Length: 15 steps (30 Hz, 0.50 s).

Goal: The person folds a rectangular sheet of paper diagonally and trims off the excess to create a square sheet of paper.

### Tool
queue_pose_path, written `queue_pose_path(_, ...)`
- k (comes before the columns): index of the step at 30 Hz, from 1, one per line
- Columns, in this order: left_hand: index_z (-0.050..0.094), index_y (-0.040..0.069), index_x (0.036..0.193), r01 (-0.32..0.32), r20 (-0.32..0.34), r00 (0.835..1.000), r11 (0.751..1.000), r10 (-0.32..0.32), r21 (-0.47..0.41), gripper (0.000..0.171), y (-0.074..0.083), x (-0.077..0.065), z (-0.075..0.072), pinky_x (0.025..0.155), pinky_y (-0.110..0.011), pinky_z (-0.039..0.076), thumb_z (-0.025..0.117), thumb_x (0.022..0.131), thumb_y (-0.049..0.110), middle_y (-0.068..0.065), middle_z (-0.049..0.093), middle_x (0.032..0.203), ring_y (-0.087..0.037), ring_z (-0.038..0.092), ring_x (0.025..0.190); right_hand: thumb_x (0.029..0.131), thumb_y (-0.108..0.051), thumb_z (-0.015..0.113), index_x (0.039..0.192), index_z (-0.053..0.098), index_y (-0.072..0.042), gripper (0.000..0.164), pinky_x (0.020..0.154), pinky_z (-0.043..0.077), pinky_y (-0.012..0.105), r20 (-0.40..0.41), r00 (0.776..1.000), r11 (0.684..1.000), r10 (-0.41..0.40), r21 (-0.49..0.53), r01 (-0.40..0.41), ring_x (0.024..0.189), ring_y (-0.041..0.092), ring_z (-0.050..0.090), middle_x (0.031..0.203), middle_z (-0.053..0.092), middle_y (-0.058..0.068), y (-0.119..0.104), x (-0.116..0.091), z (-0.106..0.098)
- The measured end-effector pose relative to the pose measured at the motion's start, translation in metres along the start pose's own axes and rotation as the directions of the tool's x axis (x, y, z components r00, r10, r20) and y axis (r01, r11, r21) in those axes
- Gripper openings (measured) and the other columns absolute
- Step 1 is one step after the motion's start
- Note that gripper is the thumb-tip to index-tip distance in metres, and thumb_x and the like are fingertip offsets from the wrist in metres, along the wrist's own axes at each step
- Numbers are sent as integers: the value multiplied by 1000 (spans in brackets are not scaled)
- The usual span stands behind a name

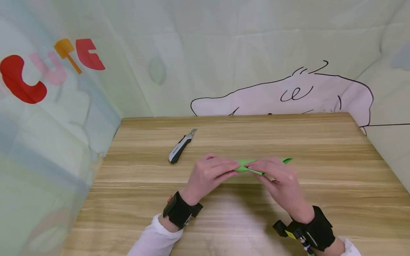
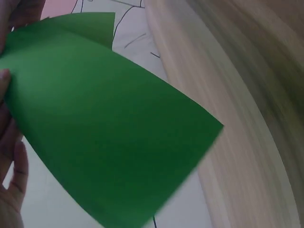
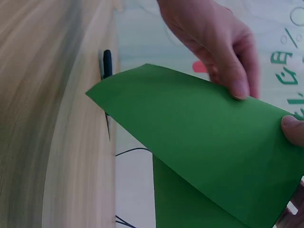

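Observation:
A sheet of green paper (image 1: 243,165), bent over on itself, is held up above the table between both hands. My left hand (image 1: 208,175) pinches its left part between thumb and fingers. Close by on the right, my right hand (image 1: 283,179) pinches the paper near a fold. In the left wrist view the paper (image 2: 109,114) is a broad curved flap with a second layer behind its top edge. From the right wrist, the paper (image 3: 204,137) shows one layer lying over another, with the left thumb on its upper edge.
A grey and black utility knife (image 1: 182,146), blade out, lies on the wooden table (image 1: 134,199) to the left beyond the hands. A printed cloth (image 1: 205,53) with a cartoon drawing and coloured letters hangs behind and beside the table.

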State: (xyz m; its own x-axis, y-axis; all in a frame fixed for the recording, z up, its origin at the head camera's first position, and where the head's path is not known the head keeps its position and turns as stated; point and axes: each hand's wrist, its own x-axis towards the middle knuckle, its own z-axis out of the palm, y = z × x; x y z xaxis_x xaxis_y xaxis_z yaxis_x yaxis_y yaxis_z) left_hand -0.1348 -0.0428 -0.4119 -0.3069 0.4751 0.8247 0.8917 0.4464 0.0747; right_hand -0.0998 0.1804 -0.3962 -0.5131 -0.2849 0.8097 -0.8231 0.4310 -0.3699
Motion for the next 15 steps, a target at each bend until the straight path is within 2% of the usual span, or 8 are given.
queue_pose_path(3, 75, 19, 100, -48, -32, 998, 999, 49, 23, 23, 3, 0, 2, 75, -19, 50, 73, 80, 30, 9, 75, 90, 1, 68, 81, 92, -25, 58, 93, 73, -7, 24, 90, 45, 11, 23, 998, 999, -50, 3, 50, 89, 16, 64, 89, 72, 6, -3, 0, 3)
queue_pose_path(5, 75, 18, 99, -52, -29, 998, 998, 53, 31, 21, 4, -1, 2, 75, -19, 51, 73, 80, 29, 9, 75, 88, 1, 68, 79, 92, -26, 57, 92, 73, -7, 24, 91, 45, 11, 38, 998, 999, -54, 5, 54, 89, 15, 64, 90, 72, 6, -4, 0, 4)
queue_pose_path(11, 76, 18, 93, -19, 19, 1000, 1000, 19, -11, 19, 3, -2, 2, 74, -20, 51, 77, 75, 24, 8, 75, 86, 0, 69, 79, 92, -28, 56, 91, 74, -9, 26, 89, 45, 10, 45, 998, 999, -46, -1, 46, 86, 15, 66, 89, 73, 5, -3, 0, 4)
queue_pose_path(15, 76, 19, 88, 24, 33, 999, 998, -22, -63, 13, 3, -2, 1, 74, -19, 50, 75, 78, 27, 8, 75, 83, 1, 69, 77, 93, -29, 55, 93, 74, -11, 26, 89, 45, 10, 66, 998, 1000, -16, 16, 15, 88, 13, 66, 90, 74, 4, -2, 0, 3)
